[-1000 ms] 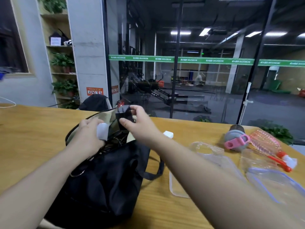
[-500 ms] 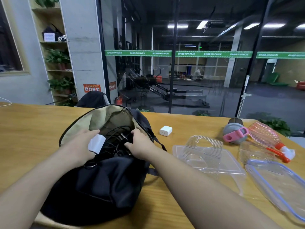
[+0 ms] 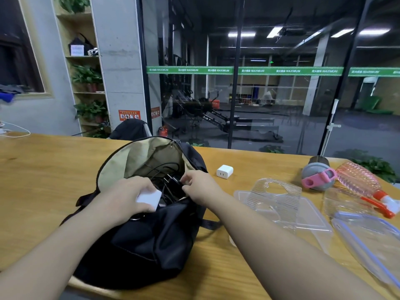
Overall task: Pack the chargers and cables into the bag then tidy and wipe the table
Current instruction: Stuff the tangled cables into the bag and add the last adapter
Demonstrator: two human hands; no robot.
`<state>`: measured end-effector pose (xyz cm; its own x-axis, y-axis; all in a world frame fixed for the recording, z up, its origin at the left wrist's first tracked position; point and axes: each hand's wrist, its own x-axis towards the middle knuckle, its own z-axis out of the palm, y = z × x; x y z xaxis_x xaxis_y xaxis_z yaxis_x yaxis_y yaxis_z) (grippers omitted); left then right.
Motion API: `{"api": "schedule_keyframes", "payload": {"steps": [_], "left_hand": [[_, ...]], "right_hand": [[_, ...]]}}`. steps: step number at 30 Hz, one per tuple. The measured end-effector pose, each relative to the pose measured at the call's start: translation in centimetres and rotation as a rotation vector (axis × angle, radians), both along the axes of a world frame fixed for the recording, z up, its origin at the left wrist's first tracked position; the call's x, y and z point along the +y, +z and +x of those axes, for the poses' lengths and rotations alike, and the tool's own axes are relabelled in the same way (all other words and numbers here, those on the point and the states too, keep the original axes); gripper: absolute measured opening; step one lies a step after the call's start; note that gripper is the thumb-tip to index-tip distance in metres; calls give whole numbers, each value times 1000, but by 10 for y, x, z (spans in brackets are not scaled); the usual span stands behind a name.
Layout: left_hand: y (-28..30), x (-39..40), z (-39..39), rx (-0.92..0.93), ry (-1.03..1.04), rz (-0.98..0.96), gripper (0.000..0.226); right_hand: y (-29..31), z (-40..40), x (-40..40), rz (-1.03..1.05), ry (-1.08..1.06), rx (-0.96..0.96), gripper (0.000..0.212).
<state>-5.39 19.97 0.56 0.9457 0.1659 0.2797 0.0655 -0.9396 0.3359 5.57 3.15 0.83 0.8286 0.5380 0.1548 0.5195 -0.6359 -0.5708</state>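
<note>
A black bag (image 3: 147, 241) with a beige lining lies open on the wooden table (image 3: 43, 180). Black cables and a black charger (image 3: 171, 180) lie inside its mouth. My left hand (image 3: 127, 195) grips a white charger block (image 3: 149, 199) at the bag's front rim. My right hand (image 3: 199, 185) is at the right side of the opening, its fingers curled at the black charger and the rim; what exactly they pinch is hidden. A second white charger (image 3: 225, 171) sits on the table just right of the bag.
Clear plastic trays and lids (image 3: 279, 204) lie to the right, with a blue-rimmed lid (image 3: 368, 241) near the edge. A grey bottle with a pink strap (image 3: 317, 176) and a pink spray bottle (image 3: 363, 187) lie at the far right. A white cable (image 3: 15, 132) is at far left.
My right hand lowered the black charger from above the bag into its opening. My left hand stayed at the rim with the white block.
</note>
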Motion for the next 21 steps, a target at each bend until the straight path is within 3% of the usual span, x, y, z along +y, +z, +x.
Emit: {"api": "schedule_keyframes", "payload": {"steps": [4, 8, 12, 15, 21], "left_hand": [[-8, -5, 11, -1, -3, 86, 38], [-11, -9, 21, 16, 88, 233, 45], [-19, -15, 31, -311, 146, 104, 24], [-41, -26, 38, -458, 173, 122, 44], [-70, -29, 45, -488, 172, 287, 39]], "right_hand": [[9, -1, -9, -32, 34, 11, 34], [16, 6, -17, 78, -23, -9, 29], [17, 27, -23, 118, -120, -11, 20], [14, 47, -26, 151, -200, 10, 7], [10, 100, -31, 178, -371, 23, 37]]}}
